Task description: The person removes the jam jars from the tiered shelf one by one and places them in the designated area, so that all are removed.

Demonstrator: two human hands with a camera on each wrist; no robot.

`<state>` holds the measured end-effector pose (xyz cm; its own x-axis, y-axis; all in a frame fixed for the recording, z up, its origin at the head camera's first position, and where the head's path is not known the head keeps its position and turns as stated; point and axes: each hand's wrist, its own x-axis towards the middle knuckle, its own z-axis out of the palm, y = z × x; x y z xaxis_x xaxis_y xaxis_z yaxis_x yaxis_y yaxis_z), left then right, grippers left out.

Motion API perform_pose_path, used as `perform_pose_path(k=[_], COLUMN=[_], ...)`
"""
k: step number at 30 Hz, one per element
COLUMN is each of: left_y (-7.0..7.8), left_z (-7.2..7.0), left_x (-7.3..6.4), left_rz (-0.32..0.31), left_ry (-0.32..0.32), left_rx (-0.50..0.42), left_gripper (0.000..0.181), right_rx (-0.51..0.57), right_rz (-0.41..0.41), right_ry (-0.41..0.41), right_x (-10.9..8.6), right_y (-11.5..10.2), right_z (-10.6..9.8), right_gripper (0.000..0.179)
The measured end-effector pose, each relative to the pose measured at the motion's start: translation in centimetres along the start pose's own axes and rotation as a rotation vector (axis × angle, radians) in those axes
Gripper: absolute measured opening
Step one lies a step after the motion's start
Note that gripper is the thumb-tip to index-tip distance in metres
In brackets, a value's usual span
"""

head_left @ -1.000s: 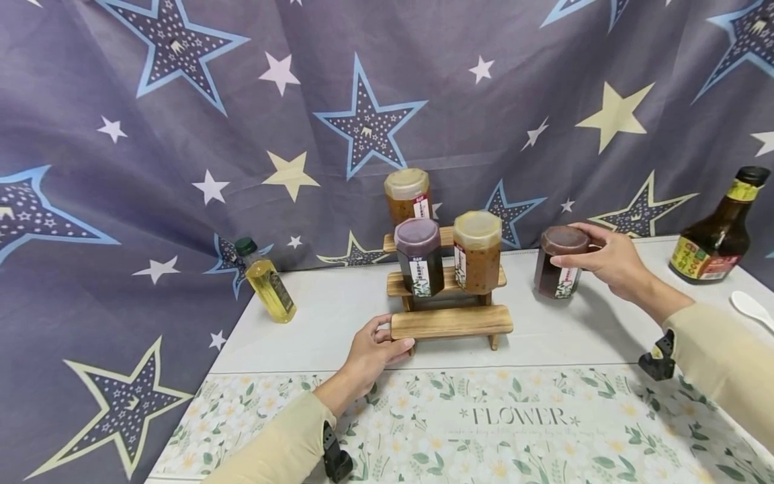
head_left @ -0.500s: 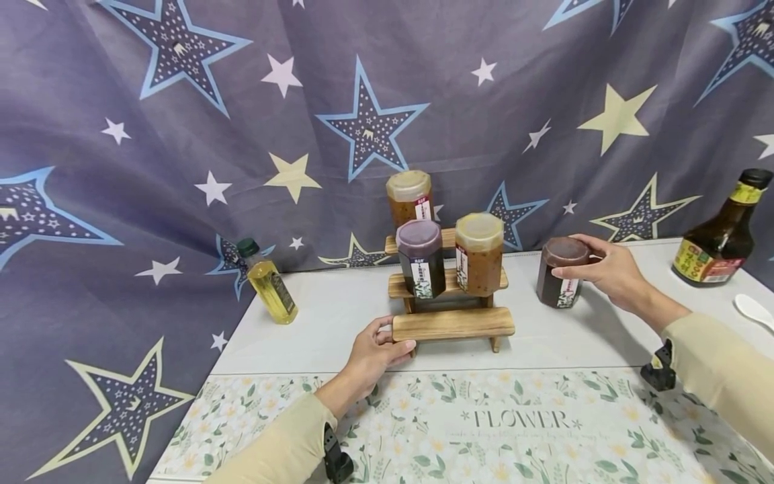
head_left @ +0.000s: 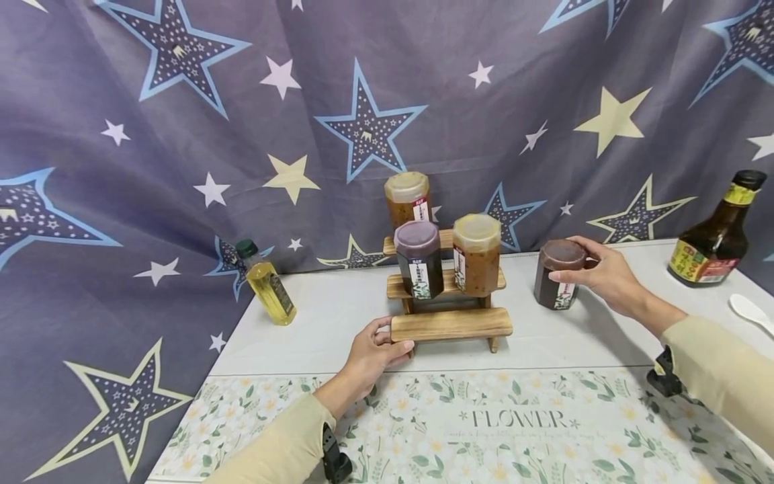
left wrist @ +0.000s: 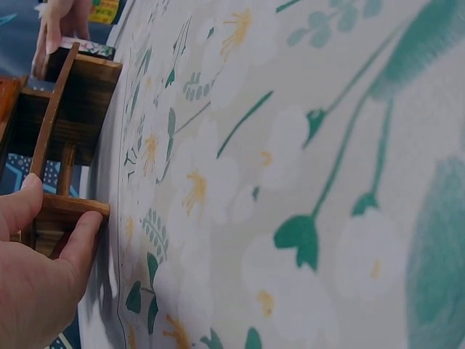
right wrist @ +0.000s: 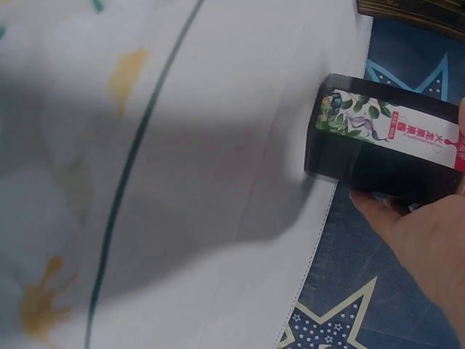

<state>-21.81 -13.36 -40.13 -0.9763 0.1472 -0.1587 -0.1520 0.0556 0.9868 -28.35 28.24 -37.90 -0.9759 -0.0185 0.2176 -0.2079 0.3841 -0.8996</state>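
Note:
My right hand grips a dark jam jar with a brown-red lid near its top, right of a three-step wooden rack. The jar is upright in the head view; I cannot tell whether its base touches the table. At the rack's lowest step, my left hand pinches the left end, thumb in front, as the left wrist view shows with the fingers around the wood. On the middle step stand a purple-lidded dark jar and an amber jar. Another amber jar occupies the top step, partly hidden.
A green-capped oil bottle stands at the left by the starry cloth backdrop. At the far right are a dark sauce bottle and a white spoon. A floral mat covers the table's front.
My right hand has brought the dark jam jar slightly nearer to me, mostly in the first half second. The left hand and the rack stay in place.

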Motion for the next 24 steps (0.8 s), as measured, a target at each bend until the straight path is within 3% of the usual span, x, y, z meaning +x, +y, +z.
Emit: perform_pose_path(k=[5, 13, 20, 24], left_y=[0.0, -0.2, -0.2, -0.2], left_z=[0.0, 0.0, 0.1, 0.0], left_x=[0.0, 0.1, 0.1, 0.1], left_rz=[-0.005, -0.001, 0.003, 0.005], left_ry=[0.003, 0.005, 0.012, 0.014], left_rx=[0.0, 0.002, 0.006, 0.005], left_gripper=[0.07, 0.07, 0.07, 0.07], right_rx=[-0.055, -0.121, -0.033, -0.037], right_rz=[0.001, 0.083, 0.052, 0.015], right_ry=[-0.018, -0.154, -0.069, -0.044], right_x=[-0.1, 1.0, 2.5, 3.4], right_y=[-0.1, -2.2, -6.6, -9.2], right_z=[0.0, -1.4, -3.1, -3.5], right_gripper=[0.075, 0.096, 0.092, 0.084])
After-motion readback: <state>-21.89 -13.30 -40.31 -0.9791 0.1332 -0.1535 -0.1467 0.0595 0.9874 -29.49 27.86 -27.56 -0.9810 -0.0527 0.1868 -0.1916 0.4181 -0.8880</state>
